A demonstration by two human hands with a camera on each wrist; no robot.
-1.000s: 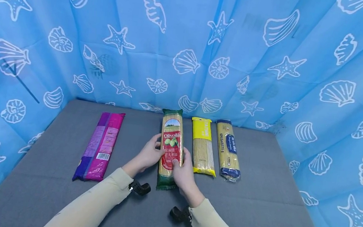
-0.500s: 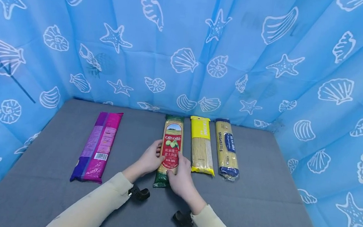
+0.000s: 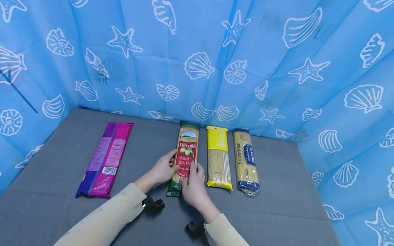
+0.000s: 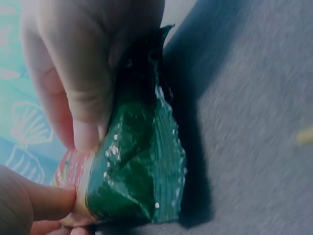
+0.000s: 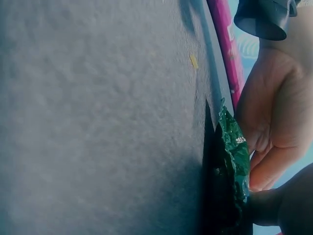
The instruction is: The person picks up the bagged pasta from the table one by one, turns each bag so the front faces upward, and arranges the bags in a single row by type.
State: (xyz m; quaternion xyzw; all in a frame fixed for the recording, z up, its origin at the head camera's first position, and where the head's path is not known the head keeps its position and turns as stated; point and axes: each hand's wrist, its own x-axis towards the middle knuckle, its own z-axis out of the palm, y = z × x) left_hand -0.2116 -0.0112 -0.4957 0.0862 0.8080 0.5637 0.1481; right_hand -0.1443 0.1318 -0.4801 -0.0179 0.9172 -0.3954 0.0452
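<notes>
A green-ended Olivoilà spaghetti pack lies lengthwise on the grey table, red label up. My left hand grips its left edge, thumb above; the left wrist view shows fingertips under that edge. Over the near right part, my right hand holds the pack with thumb and forefinger on its face and other fingers along the right side. The crimped green end fills the middle of the left wrist view. In the right wrist view, the same green end sits just above the cloth, a dark shadow beneath; whether it touches is unclear.
Right of the held pack lie a yellow noodle pack and a blue-ended spaghetti pack, roughly parallel. A purple and pink pack lies apart at left. Behind hangs a blue seashell curtain. Each wrist carries a black camera.
The green-ended pack has shifted slightly right, nearer the yellow one, and in the last half second slid a little away from me. My right hand has moved from its right edge onto its near part.
</notes>
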